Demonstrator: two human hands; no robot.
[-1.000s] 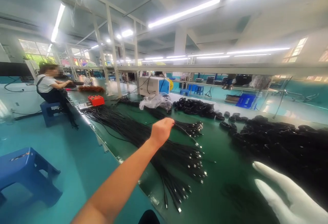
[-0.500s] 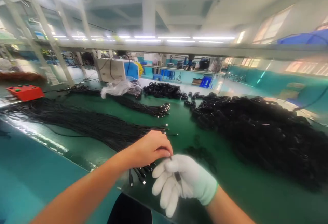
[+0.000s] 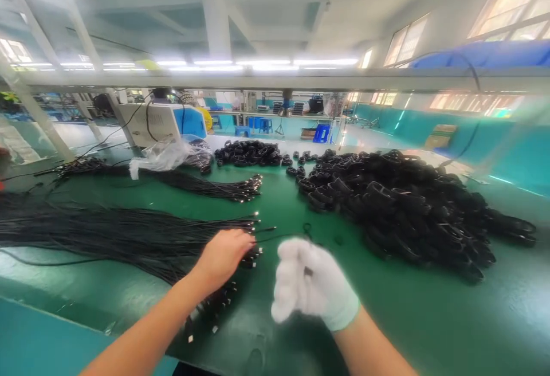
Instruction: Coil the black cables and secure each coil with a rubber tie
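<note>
My bare left hand [image 3: 227,254] is closed, fingertips pinched on a thin black cable [image 3: 271,239] that spans the gap to my other hand. It is over the near end of a long bundle of black cables [image 3: 141,230] with small metal plugs. My right hand [image 3: 311,284], in a white knitted glove, is curled shut around the cable, and a dark piece of it, probably the plug, shows in the palm. The rest of what the glove holds is hidden. A small black loop [image 3: 307,228] lies just beyond the glove.
A large heap of coiled black cables [image 3: 387,204] covers the right of the green table [image 3: 412,313]. Behind are a smaller coil pile [image 3: 249,152], a second cable bundle [image 3: 206,185], a clear plastic bag [image 3: 161,157] and a white-and-blue machine [image 3: 167,122]. A metal rail crosses overhead.
My hands have drawn apart, the left moving left over the bundle with the cable between them. The gloved fingers, spread before, have curled in. The view has turned right.
</note>
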